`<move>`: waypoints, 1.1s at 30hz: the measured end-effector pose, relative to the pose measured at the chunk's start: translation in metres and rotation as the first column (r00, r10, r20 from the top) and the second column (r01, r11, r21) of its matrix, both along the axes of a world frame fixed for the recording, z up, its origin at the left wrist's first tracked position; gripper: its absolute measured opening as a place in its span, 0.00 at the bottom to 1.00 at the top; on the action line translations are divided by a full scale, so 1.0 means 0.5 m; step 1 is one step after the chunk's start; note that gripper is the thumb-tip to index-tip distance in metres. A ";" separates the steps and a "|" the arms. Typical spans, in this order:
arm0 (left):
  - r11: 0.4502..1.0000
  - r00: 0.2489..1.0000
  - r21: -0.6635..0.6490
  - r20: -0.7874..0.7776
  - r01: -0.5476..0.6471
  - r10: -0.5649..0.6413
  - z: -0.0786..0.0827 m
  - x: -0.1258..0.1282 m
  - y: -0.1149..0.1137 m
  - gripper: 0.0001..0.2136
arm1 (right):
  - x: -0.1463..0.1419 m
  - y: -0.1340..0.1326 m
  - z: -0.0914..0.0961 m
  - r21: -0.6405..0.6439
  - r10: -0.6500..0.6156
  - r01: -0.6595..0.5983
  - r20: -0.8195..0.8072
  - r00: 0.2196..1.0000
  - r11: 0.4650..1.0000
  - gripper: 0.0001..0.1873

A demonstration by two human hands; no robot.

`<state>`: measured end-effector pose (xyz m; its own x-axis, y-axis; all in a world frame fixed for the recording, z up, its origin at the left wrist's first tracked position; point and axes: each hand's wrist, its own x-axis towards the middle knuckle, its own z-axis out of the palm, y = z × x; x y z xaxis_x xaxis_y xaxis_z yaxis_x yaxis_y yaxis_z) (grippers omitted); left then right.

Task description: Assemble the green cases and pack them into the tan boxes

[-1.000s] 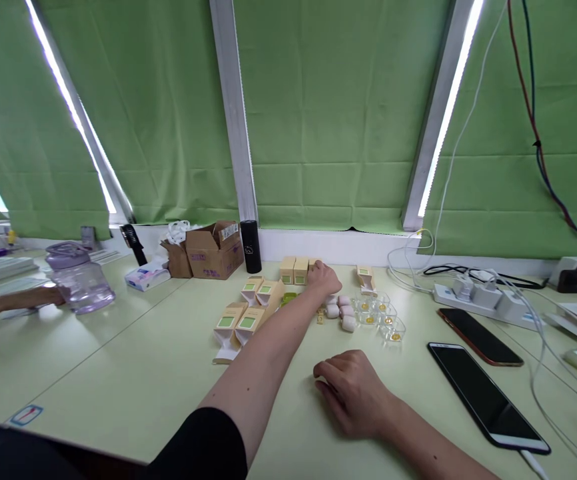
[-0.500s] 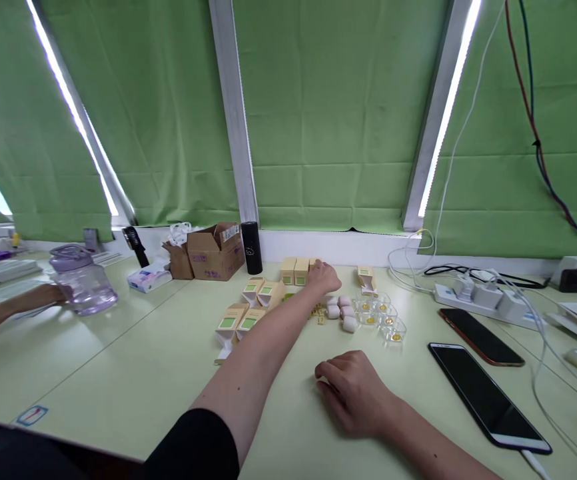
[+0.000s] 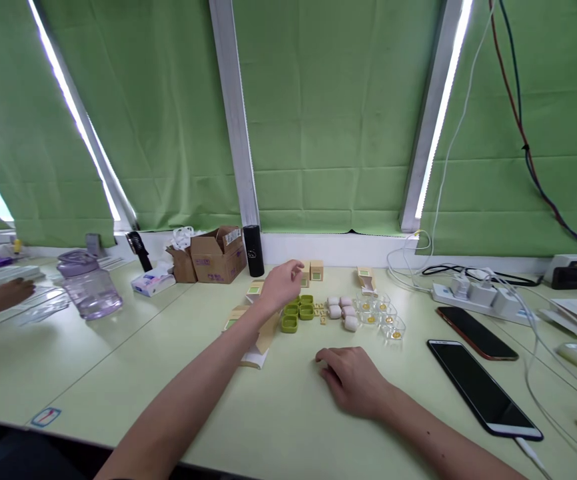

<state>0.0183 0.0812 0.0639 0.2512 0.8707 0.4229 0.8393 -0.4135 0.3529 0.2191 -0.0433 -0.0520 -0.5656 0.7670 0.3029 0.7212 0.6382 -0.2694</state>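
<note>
My left hand (image 3: 279, 285) reaches out over the pale green table (image 3: 133, 373), fingers curled together beside two small upright yellow boxes (image 3: 312, 270). What its fingers hold, if anything, is hidden. Just below it lie several green square trays (image 3: 297, 313) and several open yellow cartons (image 3: 254, 347) lying flat. My right hand (image 3: 356, 381) rests palm down on the table nearer to me, fingers loosely bent, holding nothing. Right of the trays are white rounded cases (image 3: 342, 311) and clear cups with gold pieces (image 3: 382, 315).
A cardboard box (image 3: 217, 255) and a black cylinder (image 3: 254, 250) stand at the back. A purple jug (image 3: 88, 285) and another person's hand (image 3: 7, 293) are at the left. Two phones (image 3: 483, 388) (image 3: 476, 332), a power strip (image 3: 473, 293) and cables lie at the right.
My left hand has drawn back leftward from the far boxes, uncovering the green trays. The other person's hand has let go of the purple jug. My right hand has stayed put.
</note>
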 end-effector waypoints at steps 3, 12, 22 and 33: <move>1.000 1.000 -0.009 -0.019 -0.001 0.001 -0.023 -0.041 -0.041 0.12 | -0.007 0.009 0.012 -0.049 -0.027 0.028 0.022 0.999 0.998 0.14; 0.995 0.953 -0.062 -0.286 0.084 -0.098 -0.097 -0.089 -0.079 0.08 | -0.045 0.060 0.044 -0.092 -0.197 0.196 0.006 0.980 0.976 0.09; 0.990 0.894 -0.063 -0.424 0.127 -0.142 -0.128 -0.099 -0.079 0.05 | -0.039 0.072 -0.005 -0.097 -0.264 0.252 -0.155 0.952 0.963 0.07; 0.980 0.891 -0.068 -0.408 0.188 -0.200 -0.120 -0.073 -0.110 0.07 | -0.032 0.064 -0.003 -0.038 -0.252 0.250 -0.231 0.940 0.967 0.15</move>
<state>-0.0183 0.0263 0.0038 0.5626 0.7961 0.2229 0.8157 -0.5784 0.0067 0.2029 -0.0111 -0.0535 -0.2692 0.8780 0.3958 0.7747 0.4416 -0.4526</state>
